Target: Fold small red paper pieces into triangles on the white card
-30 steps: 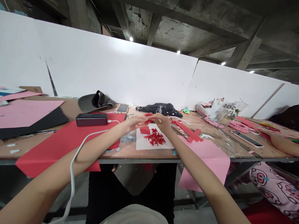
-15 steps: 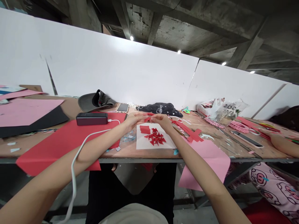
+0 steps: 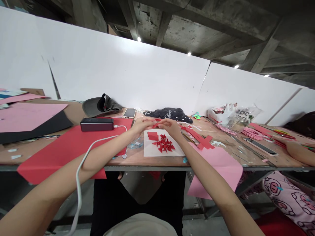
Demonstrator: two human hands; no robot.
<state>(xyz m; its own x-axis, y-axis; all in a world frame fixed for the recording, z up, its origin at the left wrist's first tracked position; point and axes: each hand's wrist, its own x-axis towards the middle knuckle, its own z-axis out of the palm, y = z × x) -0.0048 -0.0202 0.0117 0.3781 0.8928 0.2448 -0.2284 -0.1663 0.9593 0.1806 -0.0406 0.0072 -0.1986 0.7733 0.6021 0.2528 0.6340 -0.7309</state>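
Note:
Between my two hands is a small curved piece of red paper (image 3: 157,122), held just above the far edge of a white sheet (image 3: 150,151). My left hand (image 3: 143,125) pinches its left end, and my right hand (image 3: 170,126) grips the right end. Fingers partly cover the piece, so its full shape is hidden. Below them on the white sheet lie a pile of small pointed red paper pieces (image 3: 164,144) and a stack of red paper squares (image 3: 153,136).
Left are red sheets (image 3: 61,147) and a power bank (image 3: 96,124) with a white cable (image 3: 77,183) crossing my left forearm. Pink paper (image 3: 221,167) overhangs the edge at right, near red strips (image 3: 200,139). Another person's arm (image 3: 300,152) rests far right.
The red piece between my fingers now looks more arched, with a gap showing under its curve. My hands stay in nearly the same place.

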